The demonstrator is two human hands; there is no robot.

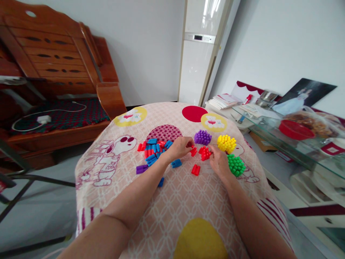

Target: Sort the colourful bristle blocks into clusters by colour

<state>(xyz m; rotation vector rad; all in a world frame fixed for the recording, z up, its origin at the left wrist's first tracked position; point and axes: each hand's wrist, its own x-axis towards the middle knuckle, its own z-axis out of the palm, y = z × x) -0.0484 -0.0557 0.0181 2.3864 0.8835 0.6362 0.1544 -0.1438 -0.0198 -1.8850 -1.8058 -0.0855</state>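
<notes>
My left hand [181, 146] reaches over the table with its fingers pinched at a small red plastic peg piece [193, 151]. Just to its right, a cluster of joined red pieces [205, 153] stands on the cloth. The fingers of my right hand [219, 160] are closed at the right side of this cluster; part of the grip is hidden. Nearer to me lies a loose red piece [196, 169]. Behind and beside my right hand stand a purple cluster [202, 137], a yellow cluster [226, 144] and a green cluster [236, 165], each with rounded tips upward.
Left of my hands lies a heap of loose blue and red pieces [152, 151], with a purple piece [141, 169] beside it. A patterned cloth [172, 223] covers the table. A glass-topped cabinet [285, 144] stands at right, a wooden bench [54, 61] at left.
</notes>
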